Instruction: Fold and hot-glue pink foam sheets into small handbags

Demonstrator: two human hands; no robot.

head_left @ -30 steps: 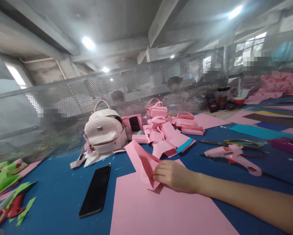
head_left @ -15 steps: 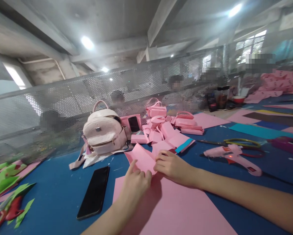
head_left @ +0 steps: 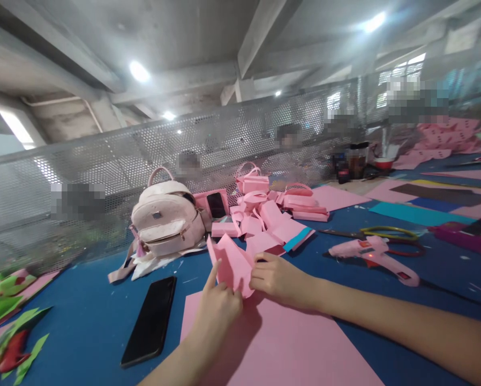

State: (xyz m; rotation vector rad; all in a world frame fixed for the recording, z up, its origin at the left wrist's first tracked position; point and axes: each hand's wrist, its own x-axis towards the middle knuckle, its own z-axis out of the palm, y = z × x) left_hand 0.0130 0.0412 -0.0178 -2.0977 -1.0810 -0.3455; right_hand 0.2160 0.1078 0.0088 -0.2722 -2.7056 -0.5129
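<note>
your right hand [head_left: 280, 280] is clamped on the right edge of the folded pink piece [head_left: 234, 261], its fingers curled in against it. your left hand [head_left: 222, 305] is at the piece's near left side, index finger stretched out against it and the other fingers bent; you can't tell from here whether it pinches anything, as the thumb is hidden. the folded pink piece stands partly open between your two hands, at the far end of the large pink sheet [head_left: 292, 343], which lies flat on the blue desk [head_left: 99, 321]. to the left of the sheet you have a black phone [head_left: 150, 321], with a pale backpack [head_left: 168, 217] behind it. just beyond the folded pink piece sits a heap of pink parts [head_left: 260, 214]. past your right hand lies a pink glue gun [head_left: 379, 256], its small light glowing, with scissors [head_left: 411, 240] behind it.
</note>
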